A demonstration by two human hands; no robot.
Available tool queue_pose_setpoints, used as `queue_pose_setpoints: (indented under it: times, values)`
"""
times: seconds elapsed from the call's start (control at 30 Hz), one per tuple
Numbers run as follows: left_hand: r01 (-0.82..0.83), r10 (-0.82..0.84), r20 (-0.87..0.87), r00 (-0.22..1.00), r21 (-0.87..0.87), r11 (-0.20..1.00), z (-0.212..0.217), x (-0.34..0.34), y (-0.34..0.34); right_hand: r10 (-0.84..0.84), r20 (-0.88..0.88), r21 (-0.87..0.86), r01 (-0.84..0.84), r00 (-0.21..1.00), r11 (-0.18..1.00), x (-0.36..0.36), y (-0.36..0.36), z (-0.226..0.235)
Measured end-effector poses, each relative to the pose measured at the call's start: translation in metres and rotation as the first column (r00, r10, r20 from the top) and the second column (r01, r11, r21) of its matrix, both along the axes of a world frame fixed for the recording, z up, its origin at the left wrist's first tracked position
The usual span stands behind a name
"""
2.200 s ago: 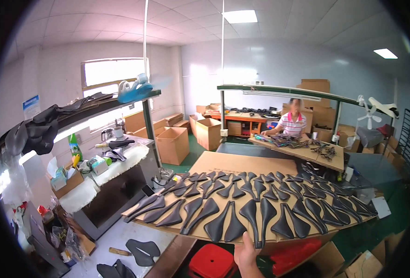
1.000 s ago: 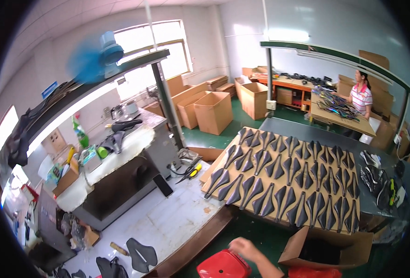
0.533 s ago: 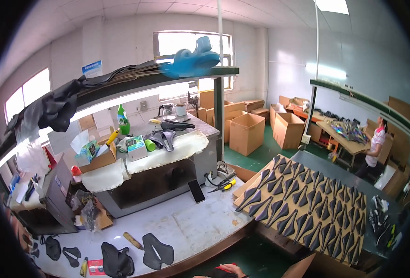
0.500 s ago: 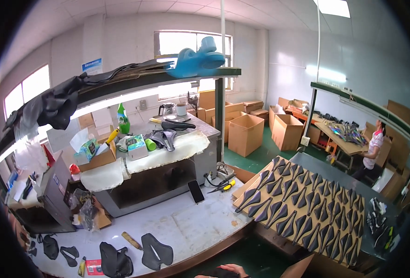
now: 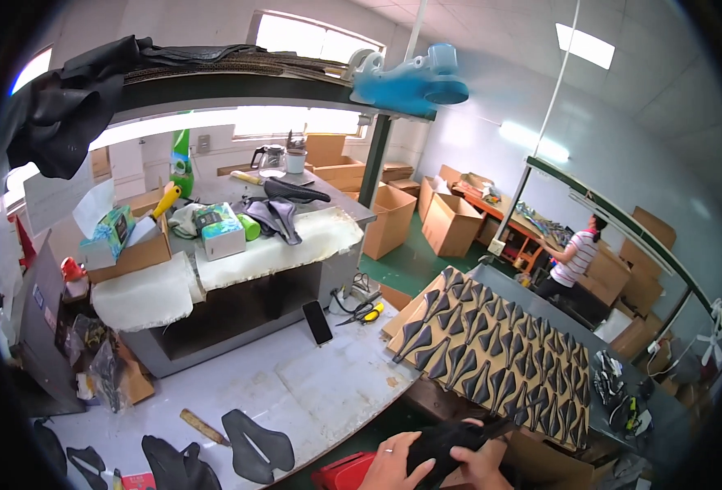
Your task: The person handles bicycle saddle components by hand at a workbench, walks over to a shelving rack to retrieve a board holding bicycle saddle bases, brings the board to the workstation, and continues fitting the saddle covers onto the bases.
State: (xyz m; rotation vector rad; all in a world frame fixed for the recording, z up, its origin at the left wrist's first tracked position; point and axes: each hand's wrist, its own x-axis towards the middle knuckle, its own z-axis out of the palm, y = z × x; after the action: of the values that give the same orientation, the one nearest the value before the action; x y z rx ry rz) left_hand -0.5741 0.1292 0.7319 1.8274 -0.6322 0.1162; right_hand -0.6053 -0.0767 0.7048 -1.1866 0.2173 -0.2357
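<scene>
At the lower edge, my left hand (image 5: 392, 464) and my right hand (image 5: 482, 461) hold a black bicycle saddle (image 5: 442, 451) between them. The left grips its near side with fingers spread over it, a ring showing on one finger. The right has its thumb on top, close to the narrow nose. Part of the saddle is hidden by the hands. On the bench to the left lie a flat black saddle cover (image 5: 256, 447) with a slit down its middle, a wooden-handled tool (image 5: 204, 427) and a crumpled black cover (image 5: 177, 464).
Rows of black saddles (image 5: 491, 343) cover a cardboard sheet at right. A phone (image 5: 317, 323) and yellow-handled scissors (image 5: 365, 314) are by the grey metal box (image 5: 161, 347). A red object (image 5: 346, 472) is beside my left hand. Another person (image 5: 573, 257) stands far right.
Both hands have come up into view with the black saddle; before, only one hand showed at the lower edge. The view has turned and tilted, and the bench appears shifted left.
</scene>
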Motion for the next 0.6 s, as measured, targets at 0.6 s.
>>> queue_pose_setpoints:
  times: [0.6]
  values:
    - [-0.485,0.446,-0.412,0.795,0.012,0.874,-0.017,-0.127,0.268,-0.432,0.161,-0.177,0.457,0.887,0.872,0.276,0.003,-0.132]
